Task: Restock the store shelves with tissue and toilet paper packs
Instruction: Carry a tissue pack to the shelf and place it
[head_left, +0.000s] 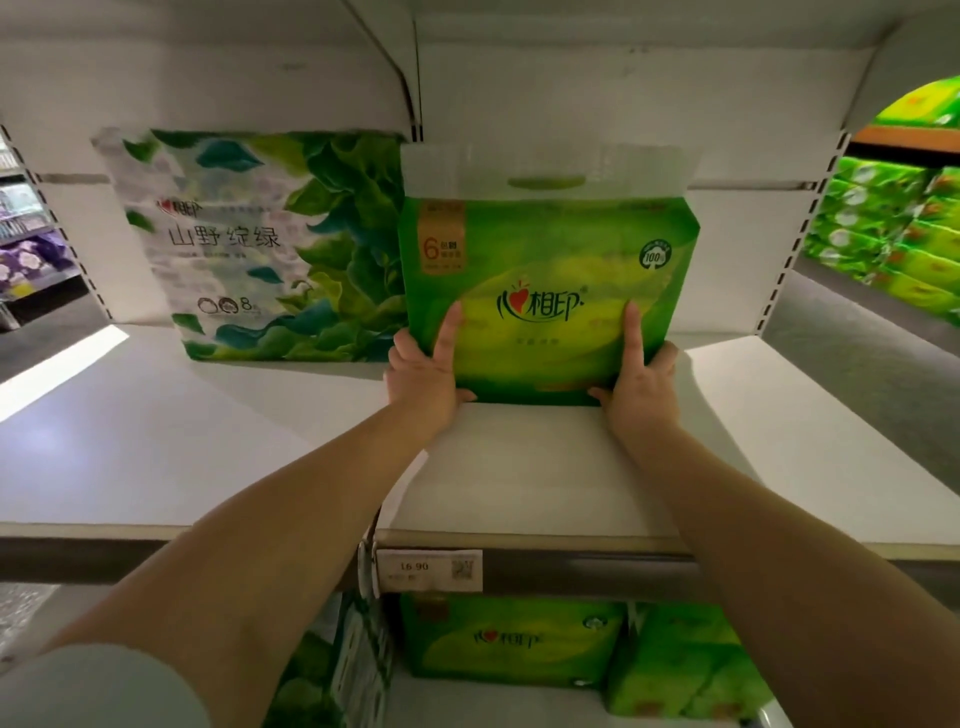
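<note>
A bright green tissue pack (550, 270) with a clear carry handle stands upright on the white shelf (208, 441), near the back. My left hand (423, 371) grips its lower left corner, index finger straight up on the front, thumb under the bottom edge. My right hand (641, 382) grips the lower right corner the same way. Touching the pack's left side stands a larger white pack printed with green leaves (249, 244).
A price tag (430, 570) reading 16.90 hangs on the shelf's front rail. More green packs (511, 642) sit on the shelf below. Stacked green packs (893, 234) fill the aisle at right; purple packs (31, 260) show at far left. A shelf board hangs overhead.
</note>
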